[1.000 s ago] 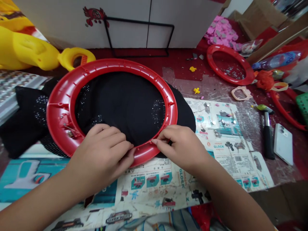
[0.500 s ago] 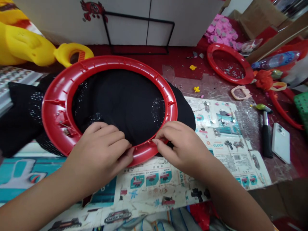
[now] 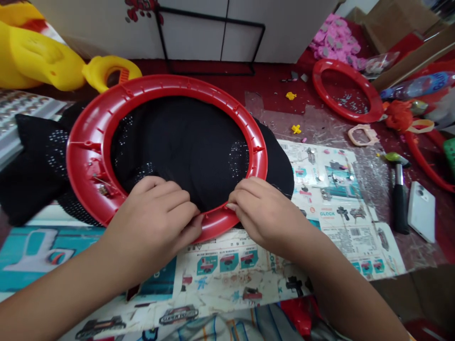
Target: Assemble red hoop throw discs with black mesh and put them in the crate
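Observation:
A large red plastic ring lies on black mesh fabric in the middle of the table. My left hand rests on the ring's near edge, fingers curled and pressed onto the fabric inside the rim. My right hand pinches the fabric at the ring's near right edge, fingertips against the rim. More black fabric spreads out to the left under the ring.
Printed toy packaging sheets cover the table. A smaller red ring lies at the back right, a hammer and a white phone at the right. Yellow plastic toys stand at the back left.
Both hands have stayed on the ring's near edge, fingers shifting slightly on the fabric. The view has drifted a little.

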